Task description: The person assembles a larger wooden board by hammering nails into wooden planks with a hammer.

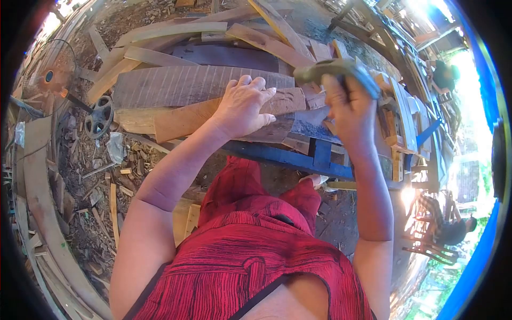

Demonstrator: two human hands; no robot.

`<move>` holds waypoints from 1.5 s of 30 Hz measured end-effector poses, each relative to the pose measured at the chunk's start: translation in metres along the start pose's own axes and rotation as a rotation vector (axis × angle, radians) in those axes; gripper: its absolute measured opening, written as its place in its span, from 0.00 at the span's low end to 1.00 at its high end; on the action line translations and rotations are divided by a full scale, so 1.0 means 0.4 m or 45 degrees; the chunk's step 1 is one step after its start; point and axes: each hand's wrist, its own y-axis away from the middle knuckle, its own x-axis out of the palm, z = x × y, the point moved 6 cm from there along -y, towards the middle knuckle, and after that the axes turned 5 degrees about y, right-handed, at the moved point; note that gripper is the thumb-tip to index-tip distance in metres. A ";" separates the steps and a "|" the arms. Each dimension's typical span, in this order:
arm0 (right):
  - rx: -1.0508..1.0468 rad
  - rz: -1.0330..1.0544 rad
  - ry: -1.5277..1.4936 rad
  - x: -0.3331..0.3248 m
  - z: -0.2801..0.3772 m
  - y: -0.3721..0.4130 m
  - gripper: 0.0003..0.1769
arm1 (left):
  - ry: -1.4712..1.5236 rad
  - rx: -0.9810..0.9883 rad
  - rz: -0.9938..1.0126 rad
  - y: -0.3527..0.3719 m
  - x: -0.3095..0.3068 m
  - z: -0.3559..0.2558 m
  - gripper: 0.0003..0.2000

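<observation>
My left hand (pixel 242 109) lies over a narrow brown wooden board (pixel 186 120), its fingers bent at the far edge and the thumb pointing right along the near side. Beneath that board is a wider grey-brown plank (pixel 160 85) with pale stripes across it. Raised over the right end of the boards, my right hand (pixel 349 104) is closed round a dark green tool (pixel 341 72), smeared by motion. I cannot tell what kind of tool it is. Under the boards runs a dark blue bench frame (pixel 288 160).
Loose planks (pixel 176 32) lie piled beyond the bench. On the left stand a fan (pixel 50 77) and a black handwheel (pixel 98 117), with wood scraps on the ground. More stacked wood (pixel 405 117) is at the right. A person (pixel 453 232) sits at the far right.
</observation>
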 end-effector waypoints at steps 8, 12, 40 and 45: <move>-0.030 0.137 0.238 0.035 -0.032 0.032 0.12 | -0.023 -0.018 0.019 -0.001 0.002 -0.003 0.31; 0.282 0.011 -0.043 -0.012 -0.017 0.013 0.09 | -0.041 -0.044 0.061 -0.004 -0.001 -0.005 0.32; 0.381 -0.067 -0.144 -0.068 -0.098 0.205 0.13 | 0.325 -0.071 0.437 -0.055 -0.023 -0.011 0.29; 0.395 -0.088 -0.198 -0.050 -0.085 0.210 0.13 | -0.058 0.070 0.357 -0.028 0.010 -0.053 0.26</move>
